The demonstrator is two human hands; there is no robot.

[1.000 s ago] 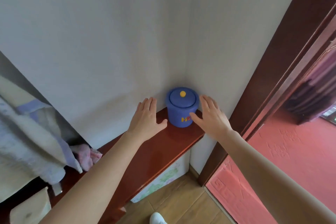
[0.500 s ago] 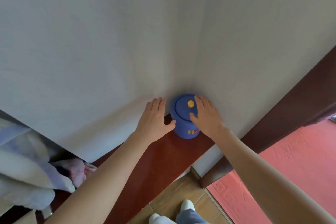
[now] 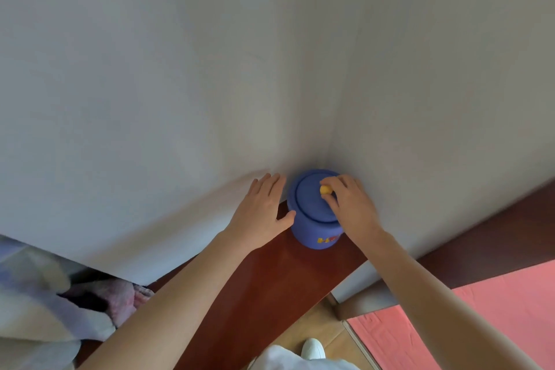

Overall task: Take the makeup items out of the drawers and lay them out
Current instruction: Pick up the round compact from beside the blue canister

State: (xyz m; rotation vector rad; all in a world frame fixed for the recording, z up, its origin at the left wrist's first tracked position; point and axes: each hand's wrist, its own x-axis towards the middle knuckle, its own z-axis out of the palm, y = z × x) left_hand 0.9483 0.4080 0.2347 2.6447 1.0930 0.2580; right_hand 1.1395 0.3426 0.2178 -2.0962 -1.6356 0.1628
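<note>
Hands work a blue lidded jar (image 3: 315, 219) in the tabletop (image 3: 270, 285) corner: left hand (image 3: 261, 213) open, bracing its side; right hand (image 3: 348, 204) pinching the yellow knob (image 3: 325, 189). Lift the lid straight up, keeping the body steadied.

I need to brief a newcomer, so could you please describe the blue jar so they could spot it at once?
Follow the dark red wooden shelf to the corner where the two pale walls meet. The blue jar stands there, round, with a yellow knob on its lid and yellow and red lettering low on its side.
</note>
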